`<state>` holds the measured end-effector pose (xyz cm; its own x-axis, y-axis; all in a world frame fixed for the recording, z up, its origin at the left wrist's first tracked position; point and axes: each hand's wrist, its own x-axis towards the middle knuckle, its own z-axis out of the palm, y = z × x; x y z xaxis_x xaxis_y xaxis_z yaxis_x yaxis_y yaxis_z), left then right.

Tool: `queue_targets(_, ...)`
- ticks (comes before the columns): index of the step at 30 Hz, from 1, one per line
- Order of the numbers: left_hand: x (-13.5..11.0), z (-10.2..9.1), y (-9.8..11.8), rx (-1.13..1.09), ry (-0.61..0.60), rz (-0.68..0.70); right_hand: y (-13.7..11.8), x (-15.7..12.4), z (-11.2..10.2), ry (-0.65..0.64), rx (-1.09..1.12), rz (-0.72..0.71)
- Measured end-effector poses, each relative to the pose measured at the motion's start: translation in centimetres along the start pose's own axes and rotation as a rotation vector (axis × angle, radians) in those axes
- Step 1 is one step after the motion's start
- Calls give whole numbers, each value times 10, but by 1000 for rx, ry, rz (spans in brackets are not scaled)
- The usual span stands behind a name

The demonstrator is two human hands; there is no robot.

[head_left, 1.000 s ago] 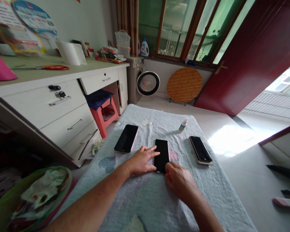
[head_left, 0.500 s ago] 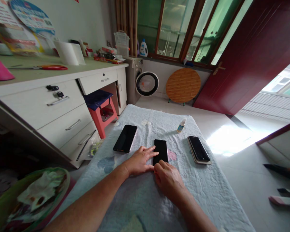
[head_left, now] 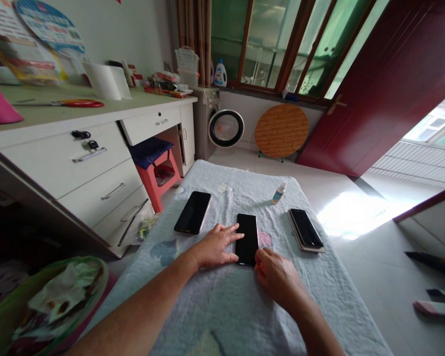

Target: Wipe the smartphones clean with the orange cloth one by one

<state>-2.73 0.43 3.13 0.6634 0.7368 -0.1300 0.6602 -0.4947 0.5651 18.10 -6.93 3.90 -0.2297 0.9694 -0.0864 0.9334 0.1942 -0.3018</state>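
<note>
Mid-frame on the towelled desk point(head_left: 226, 306), hold the black smartphone point(head_left: 247, 237) steady under the left hand point(head_left: 213, 247)'s flat, empty fingers while the right hand point(head_left: 278, 277)'s curled fingers, grasp unclear, touch its lower corner.

Nothing legible anywhere. Print on the wall posters point(head_left: 40, 29), far up and left of the left hand point(head_left: 213, 247): too blurred to read. Labels on the small bottle point(head_left: 279, 193) beyond the right hand point(head_left: 278, 277) and on the detergent jug point(head_left: 220, 74) far past it: too small.

Left hand point(head_left: 213, 247), right hand point(head_left: 278, 277) bare; forearms bare to frame edge.
</note>
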Motion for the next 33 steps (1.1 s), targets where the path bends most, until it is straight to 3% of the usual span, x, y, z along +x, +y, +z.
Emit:
queue_targets(6,2,8,-5,17,30,16,15,-2,-17,-27,-32,37)
queue_targets(12,2,9,-6,13,49,12,10,8,-38,32,129,-84)
queue_targets(19,2,12,-6,2,108,39,-8,24,-15,19,189,-189)
queue_targets(27,1,13,-4,10,116,29,2,43,-10,71,158,-190)
queue_targets(33,0,10,0,21,120,19,19,72,-4,139,137,-158)
